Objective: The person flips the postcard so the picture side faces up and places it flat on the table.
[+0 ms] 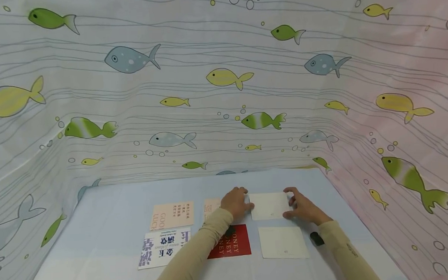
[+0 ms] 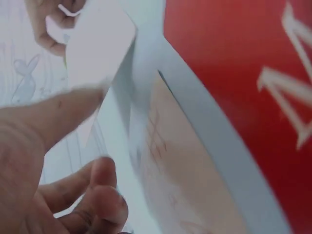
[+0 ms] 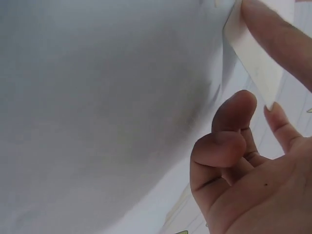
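Both hands hold a white card (image 1: 269, 206) by its opposite side edges, at the back right of the table. My left hand (image 1: 235, 203) is at its left edge, with the thumb (image 2: 63, 114) against the card and some fingers curled below it. At the right edge, my right hand (image 1: 304, 207) spans the card between thumb and index finger near two corners, its middle fingers (image 3: 217, 146) curled away from it. The card stands tilted above the table in the left wrist view. A second white card (image 1: 284, 242) lies in front of it.
A red card (image 1: 236, 243) with lettering lies under the left forearm. A peach card (image 1: 210, 206) is partly hidden behind the left hand. Further left lie another peach card (image 1: 172, 215) and a white card with purple print (image 1: 161, 247). A fish-patterned curtain (image 1: 215, 111) encloses the table (image 1: 112, 226).
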Available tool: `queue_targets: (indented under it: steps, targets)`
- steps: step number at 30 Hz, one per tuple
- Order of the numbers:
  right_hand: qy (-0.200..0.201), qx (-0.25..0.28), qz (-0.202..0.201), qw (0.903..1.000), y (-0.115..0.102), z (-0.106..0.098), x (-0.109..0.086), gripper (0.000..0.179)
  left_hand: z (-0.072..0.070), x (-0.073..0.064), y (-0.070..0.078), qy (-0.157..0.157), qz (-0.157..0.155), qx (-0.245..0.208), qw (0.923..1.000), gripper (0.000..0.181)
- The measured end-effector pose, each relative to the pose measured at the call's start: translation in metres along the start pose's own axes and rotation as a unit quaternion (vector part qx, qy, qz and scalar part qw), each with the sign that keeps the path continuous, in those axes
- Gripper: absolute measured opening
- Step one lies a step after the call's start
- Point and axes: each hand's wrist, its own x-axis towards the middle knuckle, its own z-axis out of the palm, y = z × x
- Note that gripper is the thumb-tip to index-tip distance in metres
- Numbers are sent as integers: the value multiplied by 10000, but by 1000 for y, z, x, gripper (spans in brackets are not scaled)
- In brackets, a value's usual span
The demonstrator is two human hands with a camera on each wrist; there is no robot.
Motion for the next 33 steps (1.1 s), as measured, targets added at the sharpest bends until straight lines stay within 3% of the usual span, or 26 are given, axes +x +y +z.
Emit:
queue_targets:
  steps: [3,6,12,15,20,27,33]
  targets:
    - [119,18,-154,9998,0,-1,-5,86,2,-1,-2,-2,-376,-788,9962,39]
    - [225,-3,-279,9994,-1,-2,-7,82,3,-1,-4,-147,-625,-1465,9871,33]
    - [409,18,-465,9981,1,0,-11,72,4,-4,-2,-489,-597,-2308,9699,37]
    - [416,143,-255,9987,1,0,-13,66,4,-5,0,-542,-558,-2471,9659,36]
    - [360,369,190,9985,-2,-1,-17,63,4,-7,3,-417,-468,-2467,9671,35]
    - [285,786,271,9961,-9,-3,-19,39,6,-8,4,-353,-401,-2449,9681,33]
    - [401,979,196,9942,-10,-5,-20,38,5,-7,4,-348,-351,-2534,9661,32]
